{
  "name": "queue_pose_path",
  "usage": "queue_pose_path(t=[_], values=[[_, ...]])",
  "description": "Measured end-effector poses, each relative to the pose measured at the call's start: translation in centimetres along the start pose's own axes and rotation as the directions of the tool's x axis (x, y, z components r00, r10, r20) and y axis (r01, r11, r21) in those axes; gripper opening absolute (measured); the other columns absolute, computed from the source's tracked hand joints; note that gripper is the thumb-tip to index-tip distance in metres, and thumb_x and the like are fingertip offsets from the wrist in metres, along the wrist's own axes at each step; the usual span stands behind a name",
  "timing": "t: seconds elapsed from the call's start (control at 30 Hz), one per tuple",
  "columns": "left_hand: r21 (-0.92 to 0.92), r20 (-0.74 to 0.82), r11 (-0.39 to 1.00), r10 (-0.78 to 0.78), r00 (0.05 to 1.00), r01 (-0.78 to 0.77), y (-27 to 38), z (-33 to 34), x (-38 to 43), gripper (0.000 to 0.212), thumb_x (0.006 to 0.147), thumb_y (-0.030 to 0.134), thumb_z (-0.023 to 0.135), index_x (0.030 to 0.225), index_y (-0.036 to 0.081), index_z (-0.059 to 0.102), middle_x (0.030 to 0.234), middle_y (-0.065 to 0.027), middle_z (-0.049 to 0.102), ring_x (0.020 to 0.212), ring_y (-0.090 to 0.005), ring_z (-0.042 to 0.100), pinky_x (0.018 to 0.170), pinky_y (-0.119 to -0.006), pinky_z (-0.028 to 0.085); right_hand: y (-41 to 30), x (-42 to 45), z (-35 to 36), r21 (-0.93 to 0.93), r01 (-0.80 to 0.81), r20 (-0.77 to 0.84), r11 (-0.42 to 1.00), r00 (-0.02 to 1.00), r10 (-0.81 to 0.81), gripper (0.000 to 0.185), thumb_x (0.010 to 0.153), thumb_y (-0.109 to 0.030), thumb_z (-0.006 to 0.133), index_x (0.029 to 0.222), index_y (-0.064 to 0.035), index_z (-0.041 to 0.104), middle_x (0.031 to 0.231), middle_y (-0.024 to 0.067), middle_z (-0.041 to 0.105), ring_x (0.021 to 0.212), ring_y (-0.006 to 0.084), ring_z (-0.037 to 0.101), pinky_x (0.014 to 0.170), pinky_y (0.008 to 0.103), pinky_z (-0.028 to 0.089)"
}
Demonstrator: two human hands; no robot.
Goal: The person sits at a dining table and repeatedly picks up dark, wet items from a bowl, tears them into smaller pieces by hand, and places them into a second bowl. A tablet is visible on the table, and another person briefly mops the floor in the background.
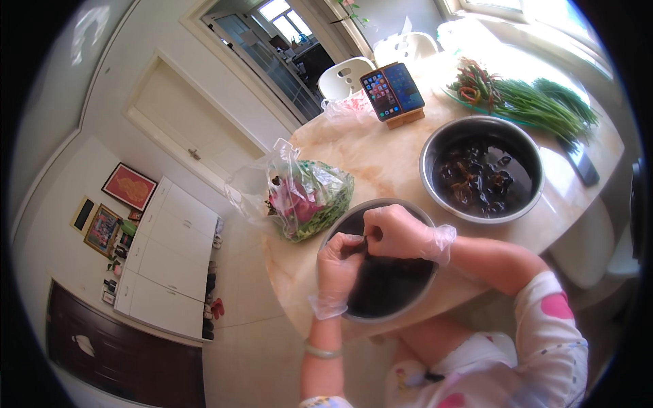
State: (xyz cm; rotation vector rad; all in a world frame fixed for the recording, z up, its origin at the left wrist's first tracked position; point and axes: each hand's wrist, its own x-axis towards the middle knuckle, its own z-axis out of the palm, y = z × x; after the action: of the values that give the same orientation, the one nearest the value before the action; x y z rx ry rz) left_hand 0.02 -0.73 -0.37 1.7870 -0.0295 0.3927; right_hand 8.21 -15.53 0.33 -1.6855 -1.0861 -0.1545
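My left hand (337,268) and my right hand (399,233) both wear clear disposable gloves and meet above the near metal basin (390,319). Between their fingertips they pinch a small dark piece (364,247), mostly hidden by the fingers; it looks like wood ear fungus. Dark liquid or dark contents fill the near basin, too dim to make out. Beyond my right hand stands a second stainless-steel basin (426,176). Soaked, dark brown pieces of wood ear fungus (463,194) lie in water inside it.
A clear plastic bag of vegetables (311,199) sits left of the hands. A phone (392,92) leans on a wooden stand (405,118). Green chives (541,104) and red-green peppers (474,86) lie at the far right, near a dark flat object (581,162) on the marble-patterned table (377,163).
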Motion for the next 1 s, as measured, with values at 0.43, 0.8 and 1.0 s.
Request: queue_pose_path(t=[0.43,0.8,1.0], values=[[-0.056,0.009,0.998,-0.032,0.999,0.033,-0.4,-0.5,0.1,0.018,0.073,-0.013,0.059,0.083,0.001,0.057,0.085,-0.0051,0.061,0.081,-0.0105,0.058,0.076,-0.023,0.047,0.6,0.2,0.3,-0.051,0.069,-0.003,0.996,0.998,-0.069,0.008,0.063,-0.006,0.059,0.069,-0.0011,0.055,0.063,0.0186,0.057,0.063,0.0369,0.057,0.057,0.0388,0.047],[-0.187,-0.153,0.982,-0.069,0.986,0.04,-0.4,-1.0,0.1,0.01,0.079,-0.006,0.057,0.085,0.003,0.058,0.083,-0.0032,0.061,0.076,-0.0092,0.057,0.072,-0.021,0.046,1.1,0.4,-0.8,0.017,-0.124,0.108,0.992,0.987,0.121,0.018,0.071,-0.018,0.067,0.073,-0.0003,0.062,0.067,0.0145,0.062,0.062,0.0272,0.06,0.061,0.0321,0.047],[-0.126,-0.18,0.992,-0.033,0.983,0.01,-0.5,-0.8,0.2,0.001,0.084,0.005,0.059,0.083,0.004,0.059,0.081,-0.0005,0.06,0.073,-0.0061,0.054,0.065,-0.02,0.045,0.0,0.8,-1.2,0.042,-0.246,0.303,0.968,0.927,0.222,0.018,0.077,-0.016,0.066,0.081,0.0011,0.064,0.07,0.0114,0.063,0.064,0.0179,0.06,0.063,0.0291,0.047]])
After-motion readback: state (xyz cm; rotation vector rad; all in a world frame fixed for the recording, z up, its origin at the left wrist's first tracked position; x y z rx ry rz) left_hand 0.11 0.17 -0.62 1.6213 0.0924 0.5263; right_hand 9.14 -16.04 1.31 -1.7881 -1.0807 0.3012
